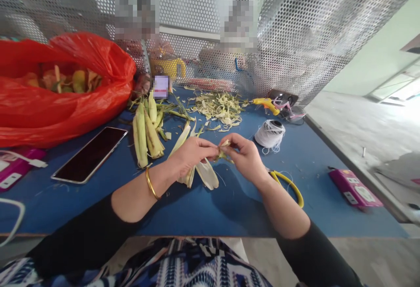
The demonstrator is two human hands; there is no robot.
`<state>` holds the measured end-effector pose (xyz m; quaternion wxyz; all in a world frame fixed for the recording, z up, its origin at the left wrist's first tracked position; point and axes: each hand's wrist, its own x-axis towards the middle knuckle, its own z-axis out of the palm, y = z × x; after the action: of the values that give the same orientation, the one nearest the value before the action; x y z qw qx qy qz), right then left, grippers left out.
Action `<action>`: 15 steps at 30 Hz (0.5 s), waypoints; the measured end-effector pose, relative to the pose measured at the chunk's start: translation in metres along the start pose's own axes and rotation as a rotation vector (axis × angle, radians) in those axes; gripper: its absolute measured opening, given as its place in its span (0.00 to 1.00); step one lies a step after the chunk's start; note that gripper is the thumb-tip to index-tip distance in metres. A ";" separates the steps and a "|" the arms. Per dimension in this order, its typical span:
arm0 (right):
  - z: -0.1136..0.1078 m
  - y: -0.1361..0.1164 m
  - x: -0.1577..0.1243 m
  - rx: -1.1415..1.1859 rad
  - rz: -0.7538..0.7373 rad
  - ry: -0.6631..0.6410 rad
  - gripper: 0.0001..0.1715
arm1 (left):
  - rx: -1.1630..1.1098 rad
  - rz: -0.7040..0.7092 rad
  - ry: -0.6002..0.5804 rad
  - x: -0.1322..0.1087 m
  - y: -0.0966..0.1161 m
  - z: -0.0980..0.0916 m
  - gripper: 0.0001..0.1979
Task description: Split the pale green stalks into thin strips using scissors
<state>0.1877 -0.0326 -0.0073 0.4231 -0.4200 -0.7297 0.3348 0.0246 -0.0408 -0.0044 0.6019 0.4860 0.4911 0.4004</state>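
1. Small pale-green husk piece (225,144): between both hands, over the blue flat desk (243,219).
2. Left hand (193,152) pinching from left, right hand (245,153) from right; equally near.
3. Piece's long axis: can't tell.
4. Broad cream husk leaf (208,176): near-left, axis far-left to near-right.

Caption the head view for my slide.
Left hand and right hand pinch a corn husk scrap above a blue table.

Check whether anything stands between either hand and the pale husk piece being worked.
Nothing visible does: the left hand and right hand meet right at the pale husk piece. The broad husk leaf shows below the left hand, not in between.
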 end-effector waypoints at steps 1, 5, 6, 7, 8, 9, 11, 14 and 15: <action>0.002 0.000 0.000 0.000 0.000 0.054 0.04 | -0.038 0.002 0.045 0.000 0.000 0.002 0.03; 0.013 0.002 -0.003 -0.079 -0.051 0.221 0.03 | -0.184 -0.021 0.156 -0.003 0.001 0.010 0.02; 0.014 0.003 -0.004 -0.096 -0.065 0.239 0.04 | -0.186 -0.012 0.169 -0.003 0.001 0.011 0.02; 0.016 0.003 -0.004 -0.106 -0.075 0.249 0.04 | -0.179 0.005 0.179 -0.003 0.000 0.012 0.02; 0.017 0.003 -0.005 -0.105 -0.079 0.255 0.04 | -0.168 0.026 0.183 -0.003 0.000 0.012 0.02; 0.018 0.003 -0.005 -0.095 -0.077 0.261 0.04 | -0.160 0.047 0.180 -0.003 -0.001 0.011 0.03; 0.018 0.003 -0.005 -0.054 -0.062 0.277 0.04 | -0.185 0.074 0.165 -0.003 -0.002 0.010 0.06; 0.018 0.003 -0.004 0.026 -0.022 0.320 0.03 | -0.336 0.031 0.103 -0.004 -0.002 0.009 0.13; 0.018 0.004 -0.003 0.057 -0.007 0.335 0.03 | -0.384 0.009 0.073 -0.004 -0.002 0.009 0.14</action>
<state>0.1739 -0.0365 -0.0190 0.5518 -0.4555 -0.6404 0.2791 0.0326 -0.0467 -0.0047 0.6635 0.3498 0.4250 0.5067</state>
